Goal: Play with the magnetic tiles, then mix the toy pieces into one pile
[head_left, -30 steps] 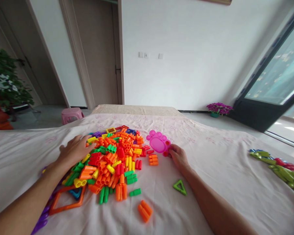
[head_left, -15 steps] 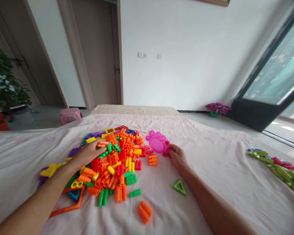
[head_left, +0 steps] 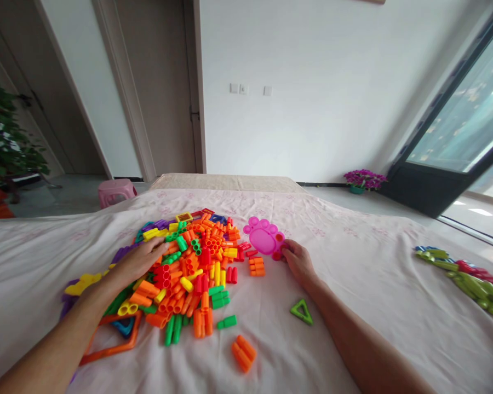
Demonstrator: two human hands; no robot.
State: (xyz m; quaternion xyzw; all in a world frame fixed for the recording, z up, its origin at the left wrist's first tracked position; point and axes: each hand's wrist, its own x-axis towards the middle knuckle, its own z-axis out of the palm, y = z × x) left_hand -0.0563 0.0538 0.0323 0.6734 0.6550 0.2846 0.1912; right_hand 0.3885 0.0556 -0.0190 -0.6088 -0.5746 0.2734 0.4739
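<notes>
My right hand (head_left: 299, 260) pinches the right edge of a pink paw-shaped plastic piece (head_left: 263, 241), held over the cloth to the right of a heap of building blocks (head_left: 189, 273). Red-orange shows at two of the paw's round pads nearest my fingers. My left hand (head_left: 145, 255) rests on the left side of the heap, its fingers stretched out. Its fingertips are beside green blocks (head_left: 181, 243), with no block visible in the hand. The heap mixes orange, green, red and yellow tube-shaped blocks. A green triangle (head_left: 301, 312) lies near my right forearm.
A pale floral cloth (head_left: 353, 262) covers the table. Loose orange (head_left: 244, 353) and green (head_left: 227, 322) blocks lie in front. An orange frame (head_left: 123, 347) sits below my left forearm. Light green and red pieces (head_left: 476, 287) lie far right. A pink stool (head_left: 117, 191) stands beyond.
My left hand has let go of an orange block and drawn slightly left on the heap. My right hand and the pink paw piece stay nearly in place.
</notes>
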